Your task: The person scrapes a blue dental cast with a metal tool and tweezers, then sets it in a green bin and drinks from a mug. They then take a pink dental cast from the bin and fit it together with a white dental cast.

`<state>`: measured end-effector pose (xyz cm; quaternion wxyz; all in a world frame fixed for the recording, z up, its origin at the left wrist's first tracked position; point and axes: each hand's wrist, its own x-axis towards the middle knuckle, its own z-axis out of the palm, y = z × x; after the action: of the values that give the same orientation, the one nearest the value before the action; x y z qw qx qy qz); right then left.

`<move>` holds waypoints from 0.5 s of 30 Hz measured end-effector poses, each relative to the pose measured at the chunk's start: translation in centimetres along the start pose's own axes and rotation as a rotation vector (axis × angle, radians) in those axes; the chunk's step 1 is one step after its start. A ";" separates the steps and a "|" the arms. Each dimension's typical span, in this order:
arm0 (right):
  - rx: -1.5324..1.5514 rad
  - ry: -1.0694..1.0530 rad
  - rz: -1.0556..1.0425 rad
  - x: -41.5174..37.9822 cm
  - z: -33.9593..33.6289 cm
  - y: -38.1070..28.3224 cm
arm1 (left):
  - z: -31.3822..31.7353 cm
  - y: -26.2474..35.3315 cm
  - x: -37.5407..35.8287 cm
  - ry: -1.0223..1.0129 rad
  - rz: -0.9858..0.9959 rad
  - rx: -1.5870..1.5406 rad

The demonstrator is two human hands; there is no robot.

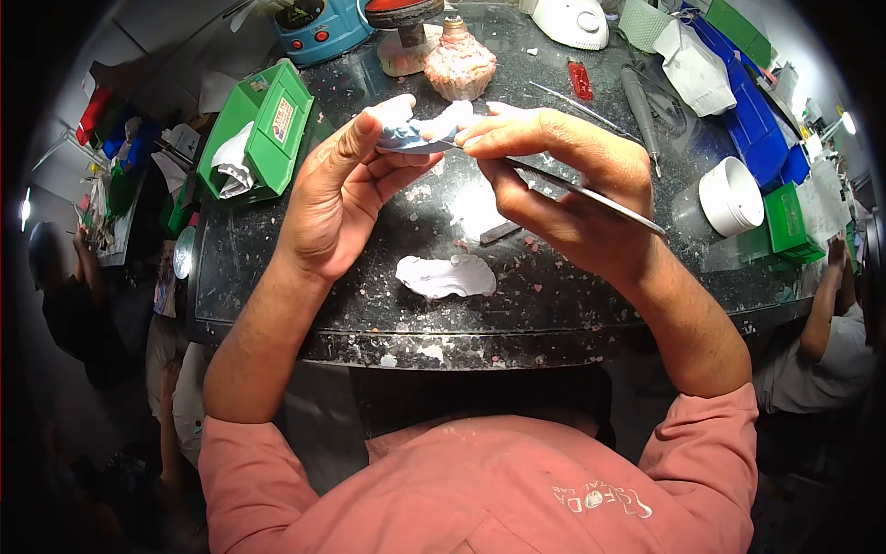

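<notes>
My left hand [337, 189] holds a blue and white molded piece [420, 132] up over the black table, gripping its left end between thumb and fingers. A thin metal tool [591, 196] is pinched in my right hand [572, 175], its tip at the right part of the piece and its handle pointing to the lower right. My right fingertips are close to the piece; whether they touch it I cannot tell. Below both hands, a white plaster-like piece [447, 276] lies on the speckled table [369, 319].
A green bin [281, 129] stands left, a blue device [323, 32] behind it. Farther back is a pink-crusted container [460, 65]. At right are a white tub [731, 196], a handpiece [640, 106] and blue bins [752, 138]. Other people sit at both sides.
</notes>
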<state>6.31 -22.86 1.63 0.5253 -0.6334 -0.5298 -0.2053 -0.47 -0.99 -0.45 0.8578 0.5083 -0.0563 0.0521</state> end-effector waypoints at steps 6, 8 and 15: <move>-0.020 -0.011 -0.005 0.1 -0.1 0.0 | 0.3 0.2 0.0 0.046 -0.016 0.035; -0.020 -0.024 -0.003 0.1 -0.1 0.0 | 0.2 0.2 0.0 0.038 -0.011 0.055; 0.086 0.056 0.133 0.2 -0.3 -0.9 | 0.2 0.2 -0.1 0.075 -0.024 0.067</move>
<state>5.68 -23.13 2.32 0.5790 -0.6381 -0.4801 -0.1645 -0.62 -1.10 -0.17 0.8424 0.5350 -0.0160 0.0628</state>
